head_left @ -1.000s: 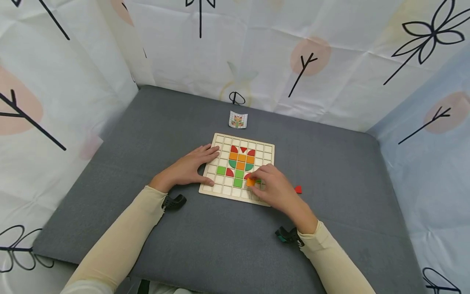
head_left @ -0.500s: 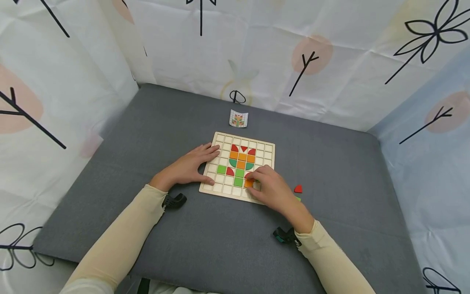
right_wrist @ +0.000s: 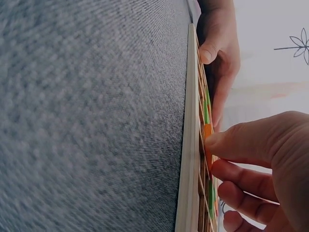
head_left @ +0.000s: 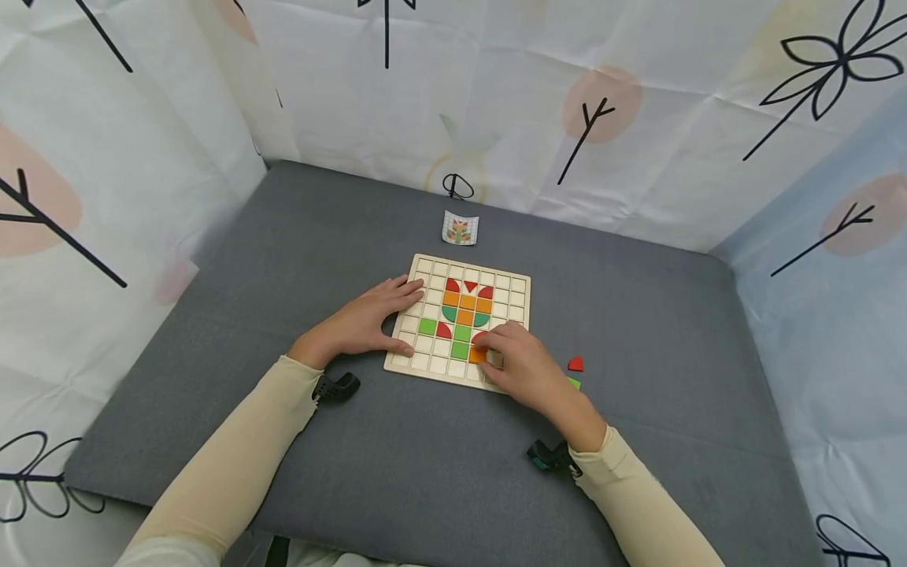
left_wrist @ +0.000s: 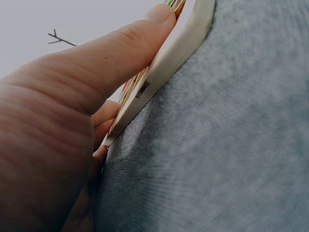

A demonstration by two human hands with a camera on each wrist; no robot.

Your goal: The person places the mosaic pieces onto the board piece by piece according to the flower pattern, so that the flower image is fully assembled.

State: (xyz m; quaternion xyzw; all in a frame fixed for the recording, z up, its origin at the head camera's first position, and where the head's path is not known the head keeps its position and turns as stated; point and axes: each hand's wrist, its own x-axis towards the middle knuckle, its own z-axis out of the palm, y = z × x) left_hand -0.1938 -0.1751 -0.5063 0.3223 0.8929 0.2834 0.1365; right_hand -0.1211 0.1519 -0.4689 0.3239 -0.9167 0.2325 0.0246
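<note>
A pale wooden grid board lies on the grey table. Several red, orange and green tiles form a pattern in its cells. My left hand rests on the board's left edge, thumb and fingers spread; the thumb lies along the rim in the left wrist view. Over the lower right of the pattern, my right hand pinches an orange square tile. In the right wrist view the thumb presses on that orange tile, which sits tilted or flat at a cell; I cannot tell which. The hand partly hides nearby tiles.
A small pattern card lies beyond the board. Right of the board are a loose red piece and a green piece, the latter partly behind my right wrist. Printed white curtains hang around the table.
The orange tile has moved slightly left and down into a cell beside the lower green tile, my right hand with it. A green piece shows from behind the wrist. My left hand stays put.
</note>
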